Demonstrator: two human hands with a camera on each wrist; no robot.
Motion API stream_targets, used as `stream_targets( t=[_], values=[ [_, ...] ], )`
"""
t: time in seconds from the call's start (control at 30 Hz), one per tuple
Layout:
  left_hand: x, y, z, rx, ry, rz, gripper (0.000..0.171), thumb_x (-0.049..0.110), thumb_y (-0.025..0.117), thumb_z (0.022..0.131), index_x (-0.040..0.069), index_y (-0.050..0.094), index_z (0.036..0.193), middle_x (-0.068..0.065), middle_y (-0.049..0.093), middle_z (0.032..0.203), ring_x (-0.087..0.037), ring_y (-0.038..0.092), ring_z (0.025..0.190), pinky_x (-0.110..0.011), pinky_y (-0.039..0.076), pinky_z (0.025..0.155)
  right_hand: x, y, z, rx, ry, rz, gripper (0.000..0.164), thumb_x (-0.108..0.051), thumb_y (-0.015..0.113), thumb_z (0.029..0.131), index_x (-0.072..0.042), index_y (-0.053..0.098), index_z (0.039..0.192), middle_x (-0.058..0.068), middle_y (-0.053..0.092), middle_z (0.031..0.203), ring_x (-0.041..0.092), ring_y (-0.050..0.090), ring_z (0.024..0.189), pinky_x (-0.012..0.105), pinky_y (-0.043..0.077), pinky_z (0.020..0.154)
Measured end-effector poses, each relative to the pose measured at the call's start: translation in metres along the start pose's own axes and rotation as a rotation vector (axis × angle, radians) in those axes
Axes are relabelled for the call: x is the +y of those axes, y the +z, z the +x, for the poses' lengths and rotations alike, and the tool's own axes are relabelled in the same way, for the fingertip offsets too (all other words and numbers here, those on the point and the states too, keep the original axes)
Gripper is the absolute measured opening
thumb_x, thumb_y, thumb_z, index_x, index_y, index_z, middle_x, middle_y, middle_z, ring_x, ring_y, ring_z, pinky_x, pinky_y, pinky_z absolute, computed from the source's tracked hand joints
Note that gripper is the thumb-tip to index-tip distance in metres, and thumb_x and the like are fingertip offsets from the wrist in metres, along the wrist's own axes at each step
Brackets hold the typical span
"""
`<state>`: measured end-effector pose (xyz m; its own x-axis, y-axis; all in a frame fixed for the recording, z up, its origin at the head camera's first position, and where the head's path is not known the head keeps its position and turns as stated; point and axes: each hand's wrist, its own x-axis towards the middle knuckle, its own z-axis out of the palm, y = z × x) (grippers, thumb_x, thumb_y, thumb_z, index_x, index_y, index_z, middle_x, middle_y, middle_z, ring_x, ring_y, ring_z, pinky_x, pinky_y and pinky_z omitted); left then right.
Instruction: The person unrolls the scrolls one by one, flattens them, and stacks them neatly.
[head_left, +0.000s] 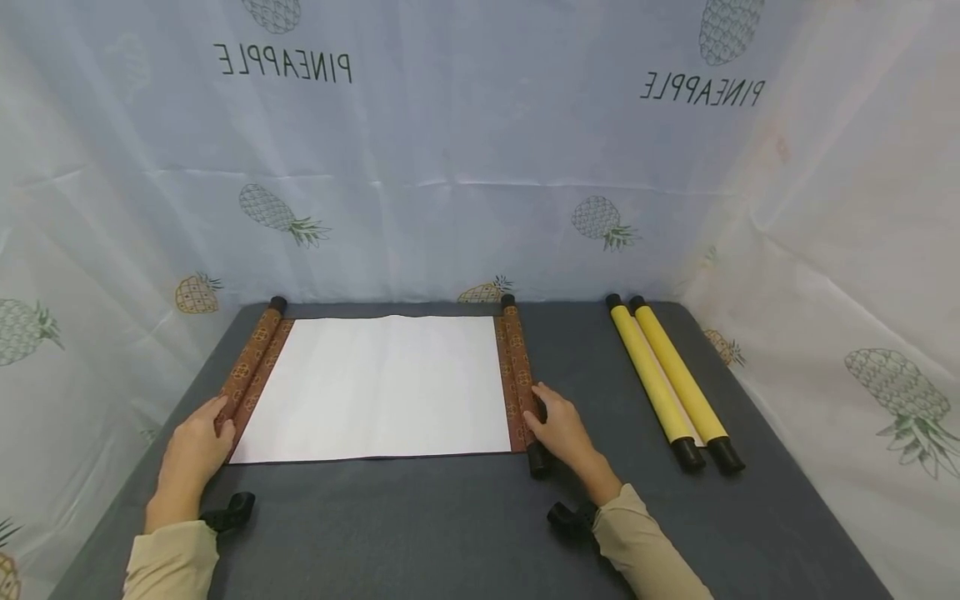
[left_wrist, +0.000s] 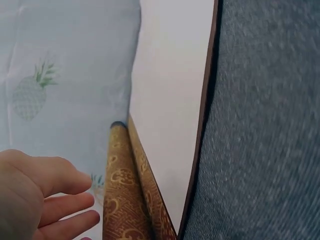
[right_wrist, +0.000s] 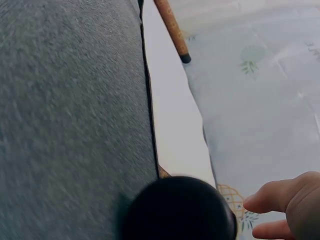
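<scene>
A scroll lies unrolled on the dark table, its white sheet point(head_left: 375, 387) flat between two brown patterned rollers with black end caps. Beside the near end of the left roller point(head_left: 251, 350) is my left hand point(head_left: 193, 442), its fingertips right at the roller and covering its near cap in the head view. The left wrist view has the thumb and loosely bent fingers point(left_wrist: 70, 210) alongside that roller. My right hand point(head_left: 561, 427) is at the right roller point(head_left: 519, 354), thumb and fingers spread just above its black near cap point(right_wrist: 180, 210).
A second scroll, with yellow rollers point(head_left: 648, 367) and black caps, lies mostly rolled up to the right on the grey table point(head_left: 390, 525). A pineapple-print curtain point(head_left: 450, 133) hangs behind the table and along both sides. Each wrist carries a black strap mount point(head_left: 232, 510).
</scene>
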<state>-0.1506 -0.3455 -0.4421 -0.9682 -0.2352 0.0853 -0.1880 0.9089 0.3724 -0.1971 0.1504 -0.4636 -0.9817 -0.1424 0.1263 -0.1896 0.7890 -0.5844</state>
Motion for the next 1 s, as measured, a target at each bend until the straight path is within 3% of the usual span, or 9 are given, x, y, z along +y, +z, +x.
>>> stream_targets(
  t=[0.3, 0.6, 1.0],
  values=[
    [0.015, 0.005, -0.002, 0.071, 0.112, -0.034, 0.041, 0.003, 0.05, 0.09, -0.014, 0.05, 0.128, -0.039, 0.051, 0.127, -0.056, 0.052, 0.111, -0.066, 0.044, 0.089, 0.008, -0.011, 0.005, 0.032, 0.01, -0.002, 0.043, -0.013, 0.065, 0.088, 0.005, 0.058, 0.127, 0.027, 0.059, 0.131, 0.042, 0.056, 0.124, 0.054, 0.047, 0.103],
    [0.031, 0.018, -0.003, 0.0, 0.194, -0.05, 0.038, 0.004, 0.05, 0.091, -0.013, 0.054, 0.125, -0.039, 0.053, 0.127, -0.056, 0.051, 0.116, -0.065, 0.044, 0.093, 0.026, -0.032, 0.005, 0.084, 0.047, 0.037, 0.044, -0.013, 0.063, 0.09, 0.006, 0.057, 0.128, 0.028, 0.064, 0.124, 0.041, 0.063, 0.113, 0.052, 0.054, 0.089],
    [0.058, 0.031, -0.008, -0.062, 0.275, -0.101, 0.036, 0.005, 0.053, 0.091, -0.01, 0.058, 0.123, -0.036, 0.059, 0.123, -0.053, 0.056, 0.115, -0.062, 0.046, 0.095, 0.053, -0.058, 0.005, 0.129, 0.106, 0.075, 0.042, -0.012, 0.061, 0.092, 0.008, 0.055, 0.128, 0.029, 0.064, 0.122, 0.041, 0.064, 0.11, 0.051, 0.054, 0.091]
  ],
)
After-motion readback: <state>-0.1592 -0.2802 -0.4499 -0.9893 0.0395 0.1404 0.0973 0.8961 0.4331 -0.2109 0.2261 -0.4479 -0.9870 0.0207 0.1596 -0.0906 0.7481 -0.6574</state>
